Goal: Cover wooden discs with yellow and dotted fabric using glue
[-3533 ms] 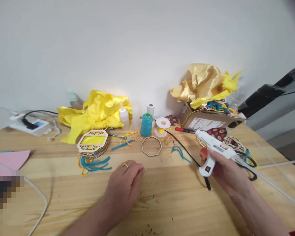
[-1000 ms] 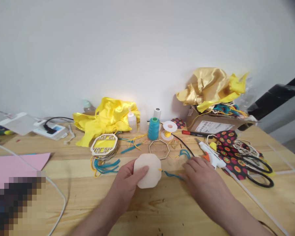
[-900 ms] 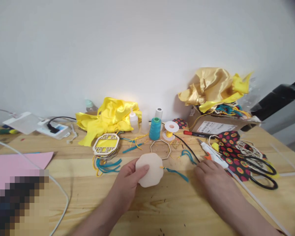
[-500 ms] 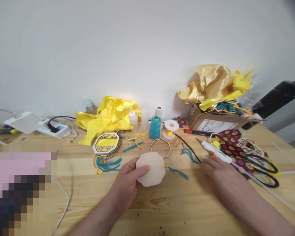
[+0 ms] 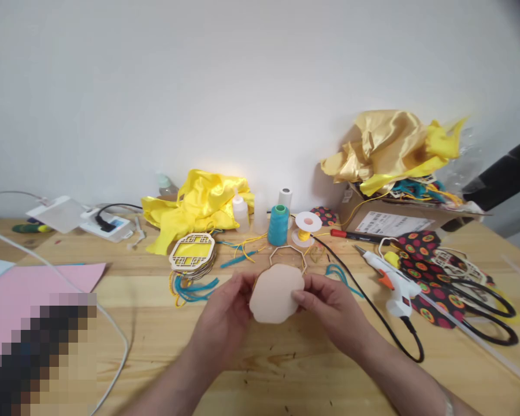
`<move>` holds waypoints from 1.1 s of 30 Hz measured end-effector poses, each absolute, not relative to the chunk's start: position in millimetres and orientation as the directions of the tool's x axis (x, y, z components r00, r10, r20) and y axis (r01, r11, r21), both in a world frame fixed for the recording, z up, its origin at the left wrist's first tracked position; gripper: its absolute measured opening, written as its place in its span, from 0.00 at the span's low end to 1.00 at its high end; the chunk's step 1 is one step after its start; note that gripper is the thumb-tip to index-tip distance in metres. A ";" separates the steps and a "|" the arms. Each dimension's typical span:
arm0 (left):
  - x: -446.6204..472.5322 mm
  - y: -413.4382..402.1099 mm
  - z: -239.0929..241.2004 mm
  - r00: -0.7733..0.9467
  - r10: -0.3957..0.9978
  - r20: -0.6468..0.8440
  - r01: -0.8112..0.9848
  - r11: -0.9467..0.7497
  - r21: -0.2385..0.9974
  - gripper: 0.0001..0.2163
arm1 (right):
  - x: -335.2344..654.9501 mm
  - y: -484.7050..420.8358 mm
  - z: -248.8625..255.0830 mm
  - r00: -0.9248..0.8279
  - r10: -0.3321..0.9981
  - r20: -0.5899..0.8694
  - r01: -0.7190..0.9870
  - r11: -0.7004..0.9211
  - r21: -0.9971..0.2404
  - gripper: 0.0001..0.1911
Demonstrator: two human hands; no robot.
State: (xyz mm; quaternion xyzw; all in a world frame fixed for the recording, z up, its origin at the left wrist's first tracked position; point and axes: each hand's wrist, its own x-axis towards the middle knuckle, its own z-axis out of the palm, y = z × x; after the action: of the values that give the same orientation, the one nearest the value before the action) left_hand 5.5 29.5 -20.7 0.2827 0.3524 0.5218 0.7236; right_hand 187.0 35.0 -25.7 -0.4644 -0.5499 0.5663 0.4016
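Observation:
A pale, lobed wooden panel [image 5: 276, 293] is raised just above the table [image 5: 286, 370], blank face toward me. My left hand [image 5: 227, 315] grips its left edge and my right hand [image 5: 331, 309] pinches its right edge. Behind it lies an octagonal wooden frame [image 5: 287, 252], partly hidden. A white glue gun [image 5: 387, 277] with an orange trigger lies to the right of my right hand, its black cord [image 5: 372, 309] running past that hand.
A stack of lattice wooden panels [image 5: 192, 258] with teal tassels sits left of centre. Yellow fabric [image 5: 197, 205], a teal thread spool [image 5: 278, 225], small bottles and a cardboard box [image 5: 385, 216] line the back. Black scissors [image 5: 481, 306] lie right; pink paper [image 5: 39, 286] left.
The glue gun left my right hand and now lies on the table. My left hand picked up the pale panel, and my right hand came back from the right to grip its other edge.

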 end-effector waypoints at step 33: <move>3.9 14.8 -27.3 0.128 0.967 0.218 0.401 -0.252 0.881 0.15 | 188.7 21.2 -28.4 -0.328 0.930 0.165 0.470 0.312 -0.826 0.15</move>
State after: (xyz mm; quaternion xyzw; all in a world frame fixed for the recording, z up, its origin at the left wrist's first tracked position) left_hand 3.9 14.8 -27.3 0.6707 0.5100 0.4195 0.3377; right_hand 188.7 21.2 -28.4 -0.4744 -0.7381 0.3450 0.3333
